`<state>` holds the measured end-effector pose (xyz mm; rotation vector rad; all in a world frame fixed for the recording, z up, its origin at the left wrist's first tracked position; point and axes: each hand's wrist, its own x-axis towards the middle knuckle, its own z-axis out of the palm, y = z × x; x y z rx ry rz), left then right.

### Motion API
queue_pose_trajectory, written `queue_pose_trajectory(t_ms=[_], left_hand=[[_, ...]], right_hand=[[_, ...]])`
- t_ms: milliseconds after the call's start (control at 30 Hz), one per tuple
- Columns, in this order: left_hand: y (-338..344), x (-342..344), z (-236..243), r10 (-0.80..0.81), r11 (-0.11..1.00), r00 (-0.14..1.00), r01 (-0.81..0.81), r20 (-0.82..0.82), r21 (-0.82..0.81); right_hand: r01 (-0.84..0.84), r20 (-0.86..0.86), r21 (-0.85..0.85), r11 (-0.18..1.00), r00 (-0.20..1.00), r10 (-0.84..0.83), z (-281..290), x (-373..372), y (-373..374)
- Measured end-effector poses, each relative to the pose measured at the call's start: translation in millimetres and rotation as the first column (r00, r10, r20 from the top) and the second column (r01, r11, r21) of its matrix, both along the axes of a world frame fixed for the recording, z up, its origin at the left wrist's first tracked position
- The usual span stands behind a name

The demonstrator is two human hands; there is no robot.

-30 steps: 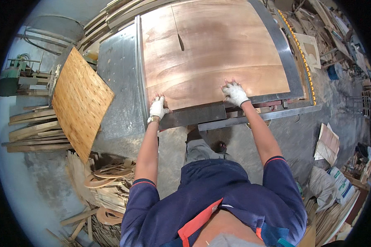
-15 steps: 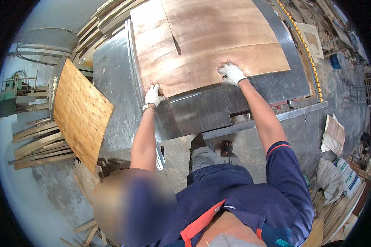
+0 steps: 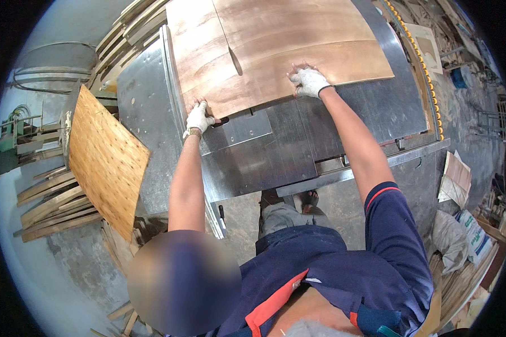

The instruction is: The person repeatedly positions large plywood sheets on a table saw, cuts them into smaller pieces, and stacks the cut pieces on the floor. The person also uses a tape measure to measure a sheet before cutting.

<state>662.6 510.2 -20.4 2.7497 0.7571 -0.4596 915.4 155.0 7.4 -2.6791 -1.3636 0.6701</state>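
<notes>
A large reddish plywood sheet (image 3: 275, 33), with a dark slot at its left, lies on a steel machine table (image 3: 253, 168). My gloved left hand (image 3: 199, 119) touches the sheet's near-left corner, fingers apart on top and thumb by the edge, beside a long metal strip (image 3: 168, 67). My gloved right hand (image 3: 308, 81) rests with spread fingers on the sheet near its front edge, right of centre. Both gloves leave fingertips bare. Between me and the sheet, bare steel with a small screwed plate (image 3: 242, 133) shows.
A yellowish board (image 3: 104, 163) stands tilted at the left, near stacked timber strips (image 3: 56, 216) and green machinery (image 3: 5, 151). A yellow roller rail (image 3: 427, 84) runs along the table's right side. Sacks (image 3: 452, 238) and loose panels (image 3: 454, 180) lie on the right.
The plywood sheet has slid away from me and slightly left across the table, with both hands moving along with it. More steel tabletop shows along the near side.
</notes>
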Motion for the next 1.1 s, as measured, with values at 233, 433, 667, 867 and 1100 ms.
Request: queue_pose_trajectory(t_ms=[233, 433, 667, 867, 1100], left_hand=[[18, 25, 5, -0.025, 0.999, 0.999, 0.024, -0.025, -0.024], [34, 47, 6, -0.061, 0.998, 0.998, 0.061, 0.007, 0.026], [51, 68, 6, -0.09, 0.996, 0.996, 0.091, -0.012, 0.023], [56, 83, 11, -0.059, 0.997, 0.998, 0.06, -0.029, 0.05], [73, 98, 5, -0.1, 0.994, 0.994, 0.102, -0.043, 0.042]], right_hand=[[0.013, 0.011, -0.04, 0.999, 1.0, -0.013, 6, 20, 18], [0.008, 0.039, -0.036, 0.999, 0.999, -0.006, 8, 42, 36], [0.01, -0.057, 0.021, 1.0, 0.998, -0.009, -1, 68, 50], [0.032, -0.026, 0.012, 0.999, 0.999, -0.032, 0, 80, 60], [-0.003, -0.031, 0.034, 0.999, 1.0, 0.004, 4, 95, 71]])
